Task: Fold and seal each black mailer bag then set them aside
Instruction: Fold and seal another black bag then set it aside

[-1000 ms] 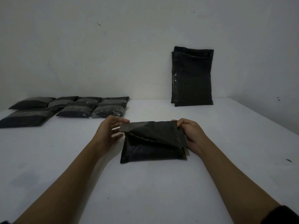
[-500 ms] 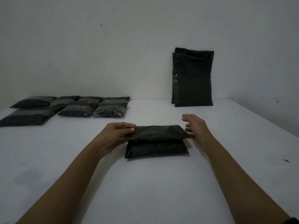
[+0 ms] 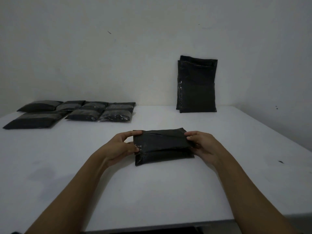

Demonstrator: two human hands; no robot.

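Right hand [image 3: 201, 146] back on mailer bag [image 3: 162, 146] — both gripping

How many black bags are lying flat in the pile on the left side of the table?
7 can be made out. Back row, four. Front row, three. They overlap, so another could be hidden.

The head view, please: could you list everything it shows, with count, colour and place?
mailer bag: one, black, folded, centre of table, gripped at both ends
finished bags: about seven, black, lying flat, far left of table
unfolded bags: a stack, count unclear, black, leaning upright against the wall
table: one, white
wall: one, off-white, behind the table
left hand: grips the bag's left end
right hand: grips its right end
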